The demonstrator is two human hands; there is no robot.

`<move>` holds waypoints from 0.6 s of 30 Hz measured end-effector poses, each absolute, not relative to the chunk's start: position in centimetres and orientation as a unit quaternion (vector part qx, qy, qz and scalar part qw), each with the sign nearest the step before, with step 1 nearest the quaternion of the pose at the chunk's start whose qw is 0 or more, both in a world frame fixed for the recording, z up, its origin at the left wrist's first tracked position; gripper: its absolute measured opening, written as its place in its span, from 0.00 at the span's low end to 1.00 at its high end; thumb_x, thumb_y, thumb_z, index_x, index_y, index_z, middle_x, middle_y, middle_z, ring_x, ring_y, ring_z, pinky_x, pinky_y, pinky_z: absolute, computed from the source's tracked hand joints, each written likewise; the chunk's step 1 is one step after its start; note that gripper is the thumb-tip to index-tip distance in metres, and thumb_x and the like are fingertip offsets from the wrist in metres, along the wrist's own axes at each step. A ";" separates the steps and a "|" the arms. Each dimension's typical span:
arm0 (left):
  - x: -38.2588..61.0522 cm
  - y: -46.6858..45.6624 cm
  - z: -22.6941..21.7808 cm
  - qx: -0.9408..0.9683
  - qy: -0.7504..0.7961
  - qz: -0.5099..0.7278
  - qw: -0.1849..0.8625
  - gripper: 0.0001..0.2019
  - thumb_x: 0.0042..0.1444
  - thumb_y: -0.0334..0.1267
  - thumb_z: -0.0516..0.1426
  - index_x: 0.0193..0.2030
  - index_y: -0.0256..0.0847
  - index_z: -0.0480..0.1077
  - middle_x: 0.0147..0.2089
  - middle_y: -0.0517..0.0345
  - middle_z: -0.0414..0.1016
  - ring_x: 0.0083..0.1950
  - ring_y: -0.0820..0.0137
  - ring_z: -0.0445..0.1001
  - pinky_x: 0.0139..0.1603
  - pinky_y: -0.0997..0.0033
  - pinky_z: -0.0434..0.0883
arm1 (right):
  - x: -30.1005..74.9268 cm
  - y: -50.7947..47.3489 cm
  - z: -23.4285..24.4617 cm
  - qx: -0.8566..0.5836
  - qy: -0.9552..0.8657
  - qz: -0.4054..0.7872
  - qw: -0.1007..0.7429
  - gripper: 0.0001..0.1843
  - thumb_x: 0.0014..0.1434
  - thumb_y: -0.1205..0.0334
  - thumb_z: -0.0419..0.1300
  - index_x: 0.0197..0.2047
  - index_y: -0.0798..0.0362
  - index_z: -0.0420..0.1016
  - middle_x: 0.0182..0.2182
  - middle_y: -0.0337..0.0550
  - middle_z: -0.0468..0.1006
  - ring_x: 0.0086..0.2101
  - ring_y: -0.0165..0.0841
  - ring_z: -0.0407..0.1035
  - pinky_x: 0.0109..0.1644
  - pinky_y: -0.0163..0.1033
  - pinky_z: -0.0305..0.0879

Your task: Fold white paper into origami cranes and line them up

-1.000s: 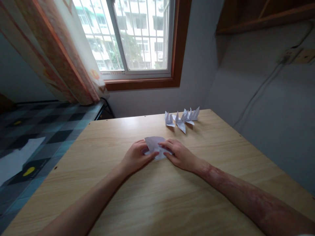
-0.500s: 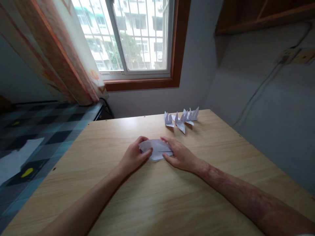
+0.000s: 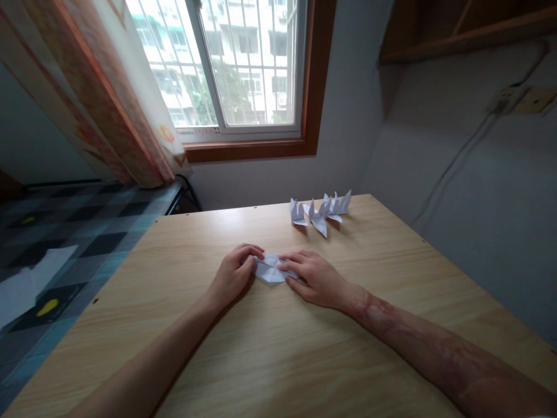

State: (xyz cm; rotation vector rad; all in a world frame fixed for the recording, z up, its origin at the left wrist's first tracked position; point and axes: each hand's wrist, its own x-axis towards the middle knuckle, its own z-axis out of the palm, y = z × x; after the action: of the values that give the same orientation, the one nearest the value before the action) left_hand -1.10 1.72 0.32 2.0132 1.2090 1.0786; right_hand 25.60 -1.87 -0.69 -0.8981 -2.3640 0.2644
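A small folded piece of white paper (image 3: 268,271) lies flat on the light wooden table (image 3: 278,348), in the middle. My left hand (image 3: 232,274) presses on the paper's left end with curled fingers. Stretched fingers of my right hand (image 3: 310,276) press down on its right part. Most of the paper is hidden under the two hands. Several finished white folded paper figures (image 3: 321,210) stand in a row near the table's far edge, beyond my right hand.
A window with bars (image 3: 243,64) and a patterned curtain (image 3: 104,93) are behind the table. A bed with a checked cover (image 3: 65,232) lies to the left. A wall with a cable and socket (image 3: 513,98) borders the right.
The paper was raised and partly open a second ago. It has been folded down smaller and flatter, and both hands have closed in over it.
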 end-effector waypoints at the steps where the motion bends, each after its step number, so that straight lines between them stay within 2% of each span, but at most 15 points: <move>1: -1.1 1.7 0.4 0.754 0.450 0.396 0.267 0.14 0.64 0.34 0.53 0.37 0.42 0.82 0.50 0.51 0.86 0.53 0.59 0.82 0.58 0.58 0.77 | 25.6 -2.0 -0.6 -0.344 -0.887 0.094 0.294 0.18 0.72 0.63 0.65 0.63 0.48 0.80 0.62 0.50 0.82 0.60 0.46 0.75 0.68 0.56 0.70; 5: -0.8 1.3 0.6 0.793 0.446 0.380 0.168 0.09 0.67 0.42 0.62 0.39 0.44 0.84 0.51 0.49 0.86 0.53 0.57 0.81 0.59 0.54 0.76 | 25.4 -2.3 -0.2 -0.370 -0.877 0.076 0.299 0.14 0.69 0.63 0.67 0.57 0.49 0.81 0.54 0.50 0.83 0.55 0.47 0.76 0.65 0.56 0.71; 8: -0.7 1.1 0.5 0.828 0.425 0.351 0.101 0.05 0.66 0.39 0.65 0.42 0.45 0.84 0.53 0.50 0.86 0.54 0.57 0.81 0.62 0.52 0.74 | 25.4 -2.3 -0.1 -0.384 -0.869 0.067 0.304 0.11 0.68 0.64 0.67 0.54 0.49 0.81 0.50 0.50 0.82 0.52 0.47 0.75 0.62 0.55 0.72; 11: -0.4 0.9 0.5 0.858 0.393 0.314 0.107 0.06 0.69 0.35 0.61 0.46 0.45 0.82 0.52 0.52 0.86 0.52 0.60 0.81 0.60 0.56 0.74 | 25.4 -2.1 -0.3 -0.395 -0.864 0.054 0.308 0.11 0.70 0.68 0.65 0.53 0.50 0.81 0.48 0.50 0.83 0.51 0.47 0.75 0.60 0.55 0.71; 13: -0.3 0.8 0.5 0.868 0.387 0.296 0.100 0.07 0.70 0.35 0.60 0.47 0.45 0.81 0.52 0.52 0.85 0.51 0.60 0.82 0.59 0.57 0.74 | 25.6 -1.9 -0.6 -0.392 -0.861 0.048 0.319 0.13 0.71 0.71 0.61 0.56 0.50 0.80 0.50 0.50 0.84 0.52 0.47 0.74 0.61 0.56 0.71; 18: -0.3 0.6 0.6 0.879 0.381 0.280 0.061 0.08 0.71 0.35 0.59 0.46 0.47 0.81 0.49 0.54 0.85 0.50 0.59 0.81 0.58 0.56 0.73 | 25.8 -1.6 -1.1 -0.347 -0.878 0.059 0.324 0.23 0.70 0.76 0.59 0.63 0.48 0.80 0.61 0.48 0.83 0.58 0.46 0.74 0.67 0.57 0.69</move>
State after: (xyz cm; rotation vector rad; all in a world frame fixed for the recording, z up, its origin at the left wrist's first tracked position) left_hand -0.26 0.60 0.58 2.6602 1.1526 0.8472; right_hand 25.76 -1.59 -1.06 -0.9114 -2.3032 0.1554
